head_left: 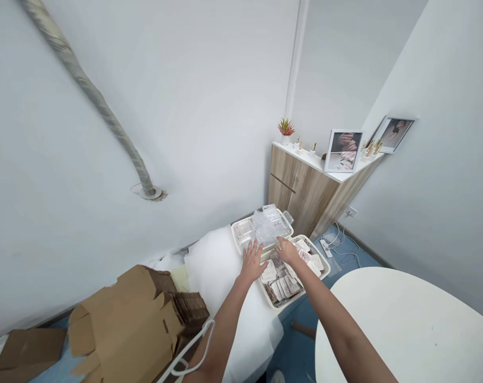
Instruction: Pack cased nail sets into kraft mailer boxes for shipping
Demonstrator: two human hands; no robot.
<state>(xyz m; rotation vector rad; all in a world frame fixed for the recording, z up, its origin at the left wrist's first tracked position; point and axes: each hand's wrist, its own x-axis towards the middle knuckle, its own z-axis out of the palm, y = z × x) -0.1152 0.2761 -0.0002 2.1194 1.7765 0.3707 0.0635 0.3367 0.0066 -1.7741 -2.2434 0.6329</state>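
Note:
My left hand (252, 261) has its fingers spread at the near edge of a white basket (236, 240) of clear plastic boxes (267, 222). My right hand (286, 250) is bent over the border between that basket and a second white basket (274, 305); its fingertips are near the first basket's rim, and whether they grip anything is too small to tell. The second basket holds several small white cards or packets (283, 287), partly hidden by my right hand and forearm. Both baskets stand side by side beyond a white-covered surface (215, 263).
Flattened brown cardboard boxes (125, 324) lie at the lower left, by a white hanger-like object (189, 354). A round white table (405, 319) stands at the right. Behind is a wooden cabinet (305, 197) with picture frames and a plant (285, 129). White cables (347, 247) lie on the blue floor.

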